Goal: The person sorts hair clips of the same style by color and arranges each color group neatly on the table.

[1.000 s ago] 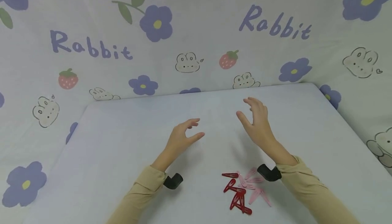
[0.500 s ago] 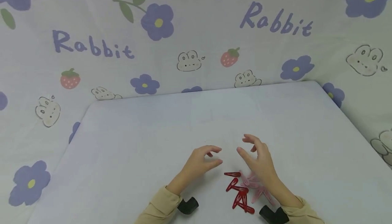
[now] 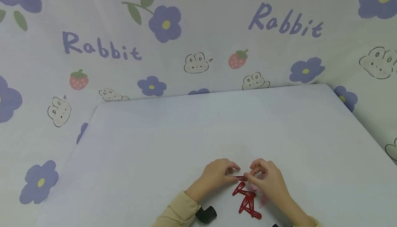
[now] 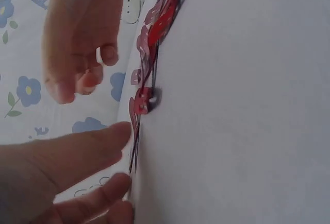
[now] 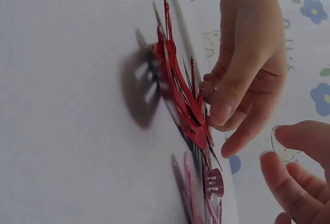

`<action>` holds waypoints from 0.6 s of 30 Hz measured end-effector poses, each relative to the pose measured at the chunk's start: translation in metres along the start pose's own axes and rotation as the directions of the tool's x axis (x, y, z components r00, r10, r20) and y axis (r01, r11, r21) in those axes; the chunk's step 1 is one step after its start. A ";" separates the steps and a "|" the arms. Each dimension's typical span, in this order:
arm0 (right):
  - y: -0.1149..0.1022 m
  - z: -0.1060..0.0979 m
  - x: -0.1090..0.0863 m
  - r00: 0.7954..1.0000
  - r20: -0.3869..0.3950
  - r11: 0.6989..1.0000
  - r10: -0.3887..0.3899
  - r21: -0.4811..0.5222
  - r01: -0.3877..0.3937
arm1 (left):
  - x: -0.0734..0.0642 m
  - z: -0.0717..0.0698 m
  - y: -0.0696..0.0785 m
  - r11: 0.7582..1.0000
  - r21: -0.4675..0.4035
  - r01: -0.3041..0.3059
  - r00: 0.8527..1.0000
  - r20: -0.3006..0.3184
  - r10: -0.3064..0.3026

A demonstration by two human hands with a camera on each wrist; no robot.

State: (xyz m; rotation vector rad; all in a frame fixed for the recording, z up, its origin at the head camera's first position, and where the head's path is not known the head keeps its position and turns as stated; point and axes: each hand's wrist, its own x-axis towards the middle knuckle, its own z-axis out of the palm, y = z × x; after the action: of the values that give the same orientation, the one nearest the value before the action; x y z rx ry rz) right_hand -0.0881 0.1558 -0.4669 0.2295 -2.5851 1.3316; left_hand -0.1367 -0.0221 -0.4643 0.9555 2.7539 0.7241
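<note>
Several red snap hair clips (image 3: 247, 204) lie in an overlapping group on the white tabletop, with pink snap hair clips (image 3: 254, 187) partly hidden beside them under my right hand. My left hand (image 3: 217, 174) is at the left end of the topmost red clip (image 3: 241, 178), thumb and fingers apart. At that clip's other end is my right hand (image 3: 272, 178), its thumb close over it and its fingers bent loosely. In the right wrist view a gap shows between the right thumb and fingertips (image 5: 268, 157). Whether either hand touches the clip cannot be told.
The white table (image 3: 155, 134) reaches back to a hanging cloth (image 3: 214, 30) printed with flowers, rabbits and strawberries. A black elbow-shaped piece (image 3: 206, 215) sits by the left cuff (image 3: 178, 211).
Both hands have come down and toward the near side of the table. The left has also moved right, and the two now flank the topmost red clip. The clips look unmoved.
</note>
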 end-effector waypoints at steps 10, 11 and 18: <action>0.001 0.002 -0.005 0.992 0.099 0.996 0.084 -0.043 -0.080 | 0.003 0.007 0.004 0.997 0.075 0.001 1.000 0.012 -0.002; 0.001 0.003 -0.005 0.990 0.109 0.996 0.089 -0.039 -0.086 | 0.003 0.007 0.005 0.998 0.069 0.008 1.000 0.015 -0.009; 0.000 0.009 -0.002 0.991 0.129 0.995 0.035 -0.092 -0.023 | 0.004 0.006 0.012 0.995 0.095 0.029 1.000 0.004 -0.030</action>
State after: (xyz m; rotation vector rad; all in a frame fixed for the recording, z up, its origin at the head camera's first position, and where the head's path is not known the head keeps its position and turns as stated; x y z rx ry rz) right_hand -0.0873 0.1484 -0.4721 0.2733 -2.7595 1.2442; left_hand -0.1317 -0.0089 -0.4632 0.9308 2.8139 0.5908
